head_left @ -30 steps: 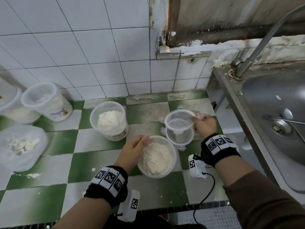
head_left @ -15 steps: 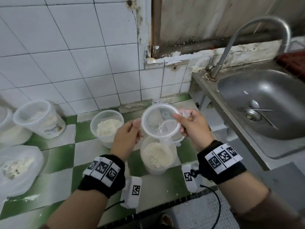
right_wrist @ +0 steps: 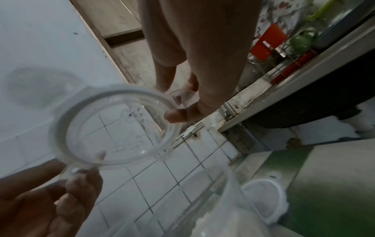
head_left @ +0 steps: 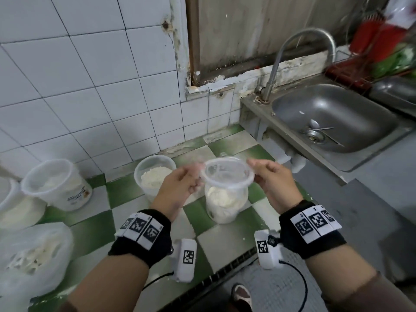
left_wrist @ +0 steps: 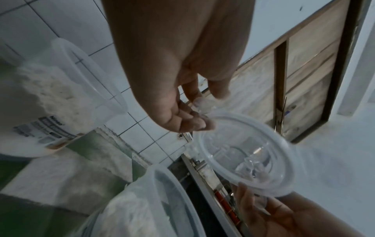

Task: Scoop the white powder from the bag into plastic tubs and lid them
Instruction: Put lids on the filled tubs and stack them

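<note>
Partly blurred clear lid (head_left: pixel 227 175), pinched between both hands (head_left: pixel 177 188), tub (head_left: pixel 225 203) beneath

Clear lid (head_left: pixel 227 174) held in the air over the open tub (head_left: pixel 225 201), left hand (head_left: pixel 177 188) pinching its left tab, right hand (head_left: pixel 273 183) its right tab; open air between lid and tub mouth. Second open tub (head_left: pixel 155 174) just beside the left hand, toward the counter's back edge. Lidded tub (head_left: pixel 56 185) and powder bag (head_left: pixel 33 255) crowd the counter's (head_left: pixel 94 230) left side. Bare checkered tiles in front of the tub to the front edge. Tiled wall (head_left: pixel 90 97) closes the back edge. Sink (head_left: pixel 333 118) rim blocks the right edge, faucet (head_left: pixel 292 52) arching above it.
</note>
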